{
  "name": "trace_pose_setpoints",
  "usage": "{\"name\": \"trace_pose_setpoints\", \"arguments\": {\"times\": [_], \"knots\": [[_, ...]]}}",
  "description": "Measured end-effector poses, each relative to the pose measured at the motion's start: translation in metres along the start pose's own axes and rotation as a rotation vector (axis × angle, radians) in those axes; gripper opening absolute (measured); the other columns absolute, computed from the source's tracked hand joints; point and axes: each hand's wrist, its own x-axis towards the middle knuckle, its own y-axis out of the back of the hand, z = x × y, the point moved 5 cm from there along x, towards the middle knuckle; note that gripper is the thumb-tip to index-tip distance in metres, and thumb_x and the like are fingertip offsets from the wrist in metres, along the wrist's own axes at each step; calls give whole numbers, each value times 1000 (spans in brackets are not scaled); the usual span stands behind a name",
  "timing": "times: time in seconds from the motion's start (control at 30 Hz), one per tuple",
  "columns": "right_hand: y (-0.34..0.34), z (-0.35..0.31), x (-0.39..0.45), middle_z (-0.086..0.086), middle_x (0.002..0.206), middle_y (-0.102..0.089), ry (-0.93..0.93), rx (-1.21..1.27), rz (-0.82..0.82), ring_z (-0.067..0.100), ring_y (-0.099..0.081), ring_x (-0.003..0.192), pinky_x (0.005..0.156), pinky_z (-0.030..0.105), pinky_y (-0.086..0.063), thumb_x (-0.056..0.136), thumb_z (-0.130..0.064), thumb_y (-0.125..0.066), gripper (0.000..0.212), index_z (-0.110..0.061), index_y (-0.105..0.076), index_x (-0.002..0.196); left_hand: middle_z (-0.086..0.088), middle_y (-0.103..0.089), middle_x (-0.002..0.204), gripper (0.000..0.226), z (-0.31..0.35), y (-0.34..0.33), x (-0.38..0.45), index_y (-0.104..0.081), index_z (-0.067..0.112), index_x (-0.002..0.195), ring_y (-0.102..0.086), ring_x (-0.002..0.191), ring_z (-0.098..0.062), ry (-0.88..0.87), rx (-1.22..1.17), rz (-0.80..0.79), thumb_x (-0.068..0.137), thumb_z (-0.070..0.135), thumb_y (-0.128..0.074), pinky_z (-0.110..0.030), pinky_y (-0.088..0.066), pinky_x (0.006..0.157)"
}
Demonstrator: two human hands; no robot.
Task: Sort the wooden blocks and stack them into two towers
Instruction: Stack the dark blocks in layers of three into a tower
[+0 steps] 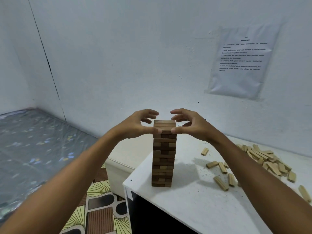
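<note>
A tall tower of brown wooden blocks (163, 159) stands near the left front corner of the white table (194, 200). My left hand (135, 125) and my right hand (190, 125) flank its top layer. Both thumbs press against the near face of the top blocks, one at each end. The other fingers curve loosely above the top and hold nothing. A pile of lighter wooden blocks (263, 159) lies scattered on the right part of the table.
A mattress under clear plastic (33, 149) lies at the left on a patterned floor mat (99, 208). A printed sheet (241, 59) is taped to the white wall. A low white box (121, 164) sits behind the table's left edge.
</note>
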Motion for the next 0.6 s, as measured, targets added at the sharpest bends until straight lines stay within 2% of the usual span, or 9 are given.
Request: {"name": "trace_pose_setpoints", "arguments": {"times": [0.1,0.2,0.27,0.37,0.43,0.5,0.53,0.57,0.6], "knots": [[-1,-1,-6,-1,135,-55,-72,194,112,14,-54,122,100,33,-46,81,-68,-55,74,-22,-49,139,6,-53,137,78,-4,-5,-9,-47,25,139,-51,124,-10,48,-192,132,76,71,-50,-33,-43,103],[-22,1,-17,5,149,-42,-211,426,211,22,-43,134,114,44,-34,79,-70,-27,88,-15,-36,148,-1,-50,144,69,-5,-24,-18,-44,13,143,-45,133,-16,134,-436,301,96,63,-32,-44,-32,114],[-39,-2,-24,2,154,-35,-270,552,243,19,-35,140,118,43,-25,75,-74,-20,95,-16,-30,151,-1,-46,148,68,-4,-41,-22,-39,12,147,-40,138,-15,188,-541,376,99,57,-21,-44,-26,118],[-55,-7,-27,-1,159,-26,-313,675,303,13,-25,145,122,40,-15,70,-78,-15,102,-18,-22,153,2,-40,152,77,3,-57,-25,-32,15,151,-35,141,-13,241,-668,432,94,64,-16,-41,-19,121],[-58,-13,-28,-1,159,-25,-323,691,328,12,-24,145,121,36,-14,74,-78,-13,101,-17,-21,153,6,-49,142,75,8,-62,-25,-40,20,146,-42,135,-13,261,-671,438,93,67,-14,-34,-24,116],[-59,-17,-29,-3,152,-38,-326,678,328,10,-35,139,115,28,-20,86,-73,-8,90,-14,-26,152,14,-58,111,62,13,-64,-25,-55,29,126,-53,112,-8,271,-670,466,97,64,-12,-29,-30,103],[-59,-18,-30,-8,139,-50,-319,688,328,5,-45,128,108,24,-24,91,-68,-7,84,-12,-31,150,17,-56,101,60,16,-66,-25,-57,31,120,-54,105,-7,280,-674,476,97,64,-12,-29,-31,102],[-60,-21,-31,-14,122,-57,-310,699,326,0,-50,114,102,22,-26,95,-64,-6,79,-12,-37,146,16,-58,103,63,17,-67,-25,-57,30,123,-54,107,-8,287,-680,485,95,66,-13,-30,-32,106],[-60,-23,-31,-19,109,-58,-300,705,327,-3,-52,105,100,22,-28,96,-63,-6,75,-17,-47,139,12,-60,115,71,17,-67,-25,-53,27,133,-53,117,-12,294,-684,493,92,71,-14,-34,-31,112]]}}
